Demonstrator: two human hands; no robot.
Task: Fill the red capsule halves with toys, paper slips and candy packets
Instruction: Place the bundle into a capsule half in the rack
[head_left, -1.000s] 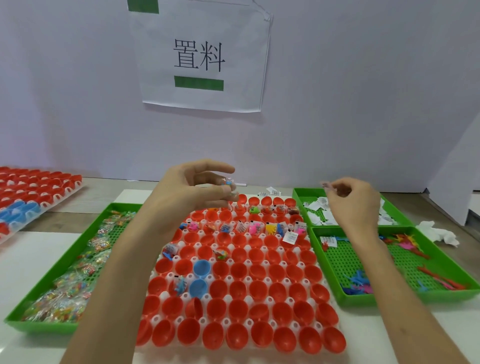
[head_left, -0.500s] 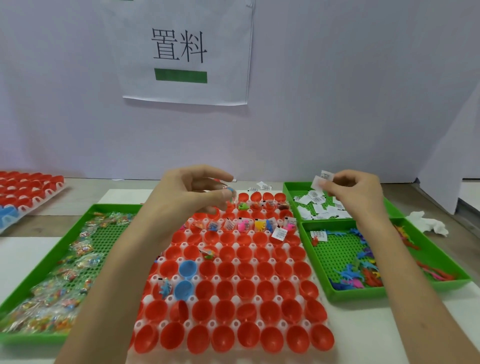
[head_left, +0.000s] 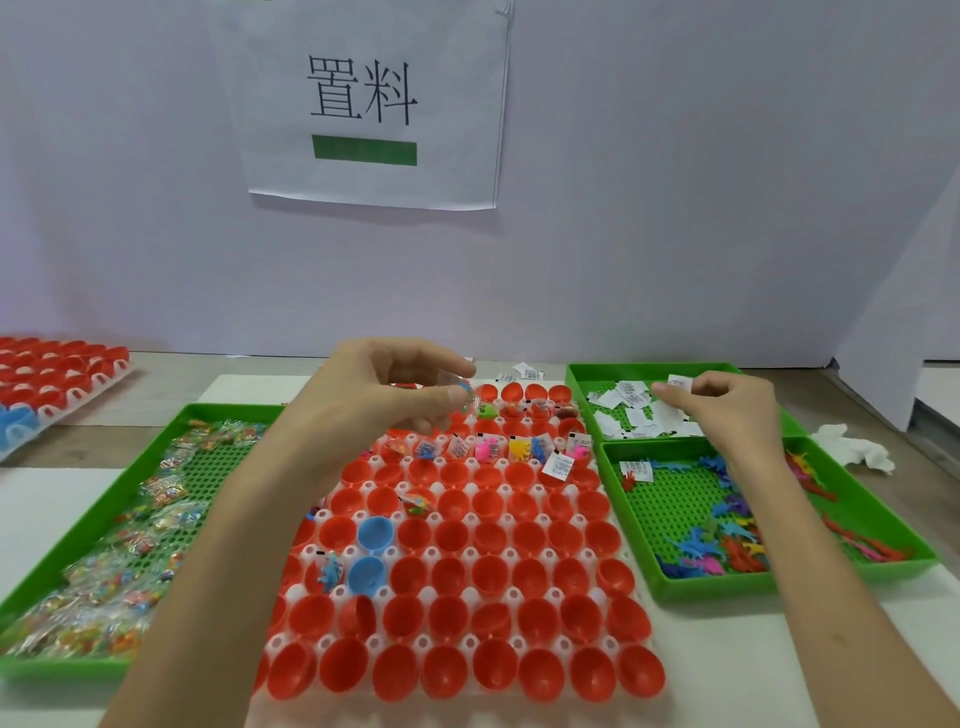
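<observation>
glossy plastic capsule halves (head_left: 498, 574), perforated green trays (head_left: 670, 525)

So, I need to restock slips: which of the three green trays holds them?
The smaller far-right tray, behind the toy tray: it alone holds white paper slips; the right hand pinches one over it.

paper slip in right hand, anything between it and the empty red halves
Nothing visible: the paper slip in the right hand has open air to the empty red halves; the left hand is over far rows.
</observation>
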